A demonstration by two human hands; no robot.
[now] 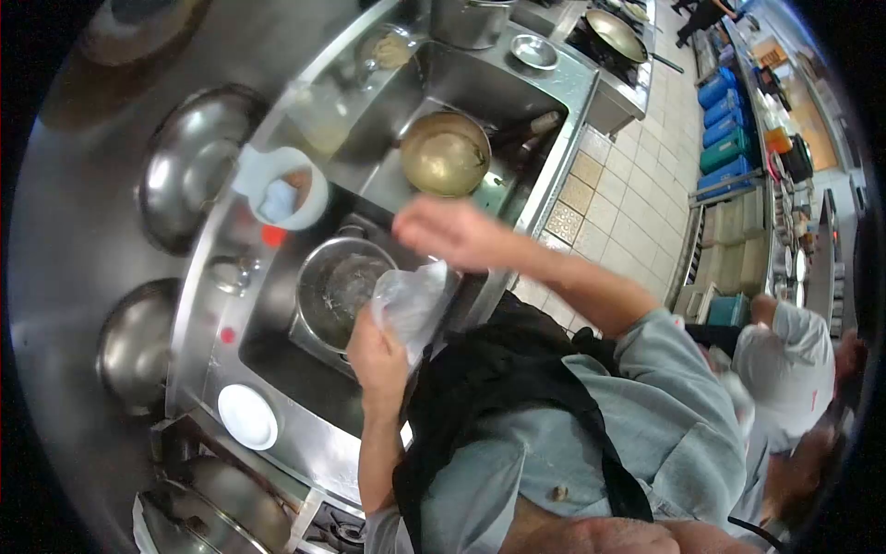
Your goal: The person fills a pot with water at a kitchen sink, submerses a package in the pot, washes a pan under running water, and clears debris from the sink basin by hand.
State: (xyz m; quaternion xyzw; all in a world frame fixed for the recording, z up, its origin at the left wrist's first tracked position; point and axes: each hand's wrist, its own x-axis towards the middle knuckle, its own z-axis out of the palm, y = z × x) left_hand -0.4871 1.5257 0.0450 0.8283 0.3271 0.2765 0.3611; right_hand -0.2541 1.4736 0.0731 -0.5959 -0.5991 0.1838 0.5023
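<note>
My left hand (pixel 377 355) is closed on a whitish, translucent plastic bag (pixel 411 303) at the near edge of the sink. Just beside it, a round metal pot (pixel 341 288) stands in the near basin, with what looks like water in it. My right hand (pixel 441 227) is raised over the sink rim, between the bag and a round metal bowl (pixel 445 155) in the far basin. Motion blur smears its fingers, and no object shows in it.
On the sink ledge are a white handled container (pixel 293 189), a white round lid (pixel 247 416) and a small metal dish (pixel 534 52). Large metal bowls (pixel 198 166) lean behind the ledge. A pan (pixel 616 37) sits on the far stove. A co-worker (pixel 789 369) stands at the right.
</note>
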